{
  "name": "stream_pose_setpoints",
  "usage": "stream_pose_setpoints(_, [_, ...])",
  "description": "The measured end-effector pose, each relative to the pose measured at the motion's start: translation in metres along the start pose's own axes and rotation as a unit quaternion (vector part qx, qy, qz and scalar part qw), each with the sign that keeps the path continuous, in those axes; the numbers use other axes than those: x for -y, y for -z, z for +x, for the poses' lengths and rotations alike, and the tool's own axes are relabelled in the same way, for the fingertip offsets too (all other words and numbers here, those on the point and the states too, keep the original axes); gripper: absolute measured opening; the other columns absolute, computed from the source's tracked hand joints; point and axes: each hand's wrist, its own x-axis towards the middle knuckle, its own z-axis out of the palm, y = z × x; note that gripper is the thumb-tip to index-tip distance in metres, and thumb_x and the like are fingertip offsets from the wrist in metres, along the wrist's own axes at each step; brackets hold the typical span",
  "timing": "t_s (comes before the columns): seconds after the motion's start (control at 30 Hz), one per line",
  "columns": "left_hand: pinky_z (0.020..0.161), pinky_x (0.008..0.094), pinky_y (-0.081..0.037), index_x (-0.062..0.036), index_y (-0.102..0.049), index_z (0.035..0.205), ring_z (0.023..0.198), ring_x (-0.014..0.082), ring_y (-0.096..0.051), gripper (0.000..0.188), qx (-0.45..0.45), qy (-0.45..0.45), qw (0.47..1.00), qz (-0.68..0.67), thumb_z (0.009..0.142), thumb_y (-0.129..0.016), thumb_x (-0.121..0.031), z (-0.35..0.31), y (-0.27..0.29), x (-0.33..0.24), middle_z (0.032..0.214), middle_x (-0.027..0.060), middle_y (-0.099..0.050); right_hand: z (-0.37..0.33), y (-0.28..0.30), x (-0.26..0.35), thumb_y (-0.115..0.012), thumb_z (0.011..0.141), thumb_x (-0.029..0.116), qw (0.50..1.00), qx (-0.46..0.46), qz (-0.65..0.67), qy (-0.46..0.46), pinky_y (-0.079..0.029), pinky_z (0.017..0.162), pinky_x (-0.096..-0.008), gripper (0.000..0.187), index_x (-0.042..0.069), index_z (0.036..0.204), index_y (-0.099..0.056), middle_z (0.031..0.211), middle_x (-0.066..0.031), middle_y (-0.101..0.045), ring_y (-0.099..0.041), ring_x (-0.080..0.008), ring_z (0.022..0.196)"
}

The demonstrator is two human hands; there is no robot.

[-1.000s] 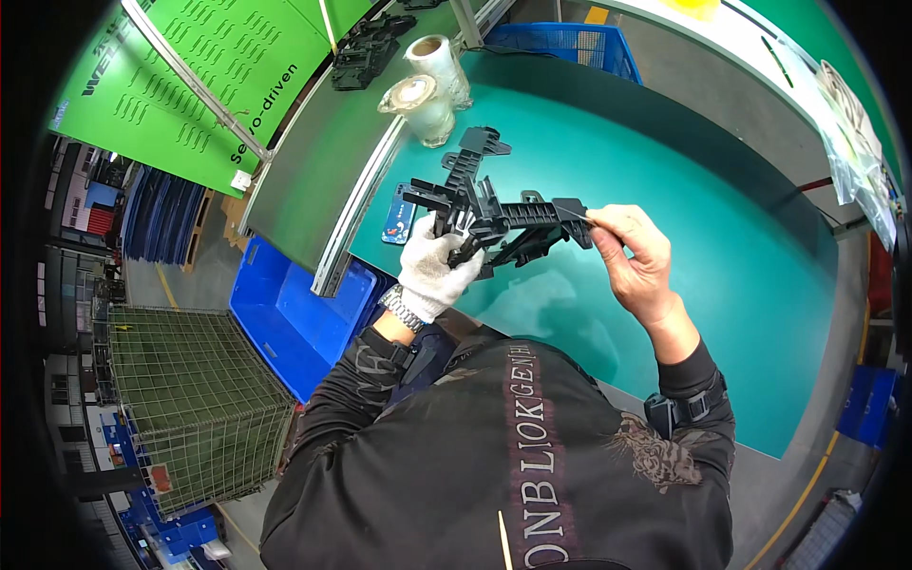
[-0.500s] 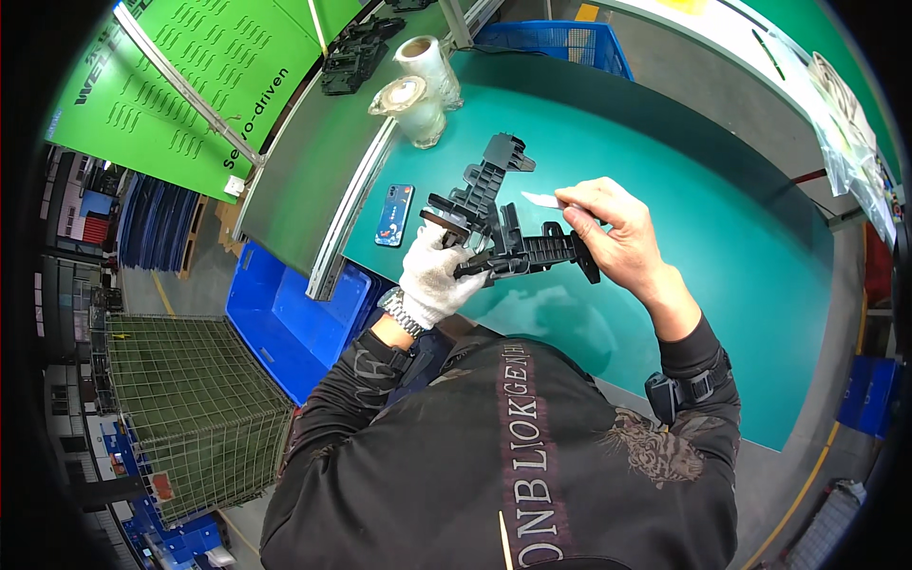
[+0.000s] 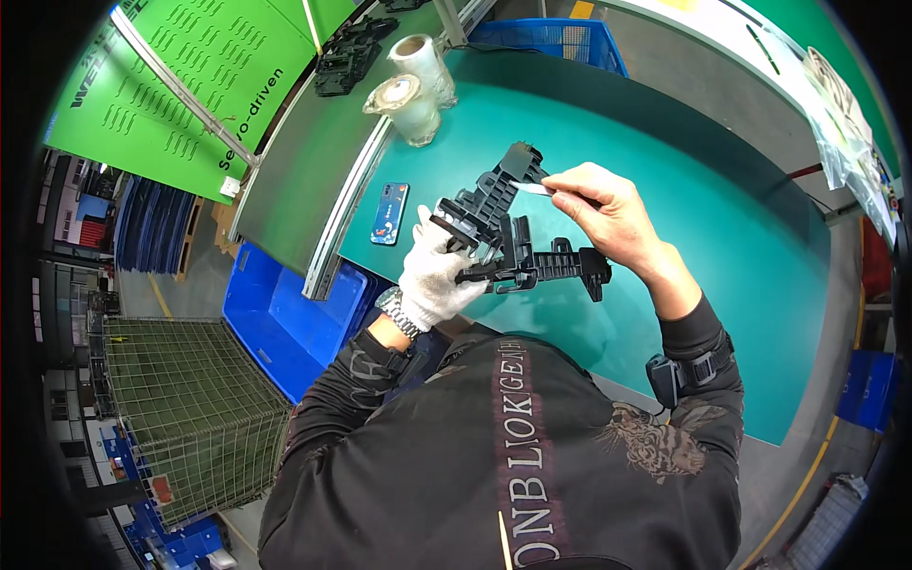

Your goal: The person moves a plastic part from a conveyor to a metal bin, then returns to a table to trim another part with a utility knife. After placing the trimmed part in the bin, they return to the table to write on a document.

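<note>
My left hand (image 3: 433, 280), in a white knit glove, is closed around a black moulded plastic part (image 3: 496, 198). The part is angled, with two ribbed arms, one pointing away from me and one to the right, and it is held above the green table. My bare right hand (image 3: 608, 217) pinches a small knife (image 3: 532, 188) with a pale blade. The blade lies at the edge of the far ribbed arm; whether it touches the plastic I cannot tell. The knife's handle is mostly hidden by my fingers.
On the green table (image 3: 684, 275) lie a phone (image 3: 389, 214) and two plastic-wrapped rolls (image 3: 407, 106). A conveyor (image 3: 323, 142) with black parts (image 3: 351, 57) runs along the left. Blue bins (image 3: 294, 313) stand at the lower left, near a wire cage (image 3: 195, 408).
My right hand has brought the knife left and slightly away from me, from beside the part to its far arm. The black part has turned slightly clockwise in my left hand.
</note>
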Motion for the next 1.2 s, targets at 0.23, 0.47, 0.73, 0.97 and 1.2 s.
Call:
stream_pose_setpoints(0.23, [0.1,0.0481,-0.052,-0.0041,-0.079,0.096,0.114,0.0425,-0.064,0.039,0.041,-0.032,0.999,0.001,0.064,-0.087,-0.024,0.002,0.003,-0.009,0.124,0.0225,-0.067,0.018,0.01,0.019,-0.078,0.091,0.006,0.991,0.078,-0.023,0.11,-0.055,0.078,-0.0343,0.021,0.006,0.112,-0.078,0.098,-0.0076,-0.073,-0.068,-0.0226,0.09])
stream_pose_setpoints(0.47, [0.103,0.0529,-0.044,-0.0057,-0.077,0.08,0.11,0.0376,-0.064,0.027,0.091,0.015,0.994,-0.059,0.063,-0.084,-0.025,0.002,0.004,-0.019,0.111,0.0153,-0.069,0.044,0.021,0.022,-0.082,0.089,0.013,0.979,0.179,0.003,0.098,-0.056,0.079,-0.0357,0.018,0.007,0.106,-0.079,0.098,-0.0078,-0.073,-0.069,-0.0223,0.091])
stream_pose_setpoints(0.73, [0.101,0.0663,-0.033,-0.0141,-0.078,0.078,0.108,0.0426,-0.057,0.03,0.081,-0.044,0.995,-0.023,0.06,-0.083,-0.038,0.006,-0.005,-0.021,0.098,0.0099,-0.061,0.06,0.018,0.004,-0.08,0.091,0.013,0.991,0.132,-0.007,0.026,-0.054,0.081,-0.0322,0.015,0.004,0.104,-0.08,0.094,-0.0067,-0.072,-0.067,-0.0186,0.09])
stream_pose_setpoints(0.97, [0.107,0.0593,-0.034,-0.0128,-0.077,0.081,0.108,0.0373,-0.06,0.026,0.187,0.077,0.968,-0.148,0.066,-0.082,-0.033,0.007,0.003,-0.028,0.1,0.0099,-0.066,0.054,0.035,0.003,-0.08,0.09,0.007,0.974,0.19,0.122,-0.023,-0.053,0.083,-0.0299,0.014,0.002,0.103,-0.08,0.095,-0.005,-0.071,-0.064,-0.0148,0.09])
stream_pose_setpoints(1.2, [0.115,0.0574,-0.032,-0.0113,-0.078,0.09,0.117,0.0357,-0.061,0.024,0.14,0.011,0.989,-0.052,0.072,-0.08,-0.027,0.014,0.001,-0.032,0.108,0.0114,-0.073,0.062,0.031,0.005,-0.081,0.09,0.009,0.976,0.209,0.065,0.006,-0.053,0.084,-0.031,0.015,0.002,0.103,-0.08,0.096,-0.0051,-0.071,-0.065,-0.0152,0.091])
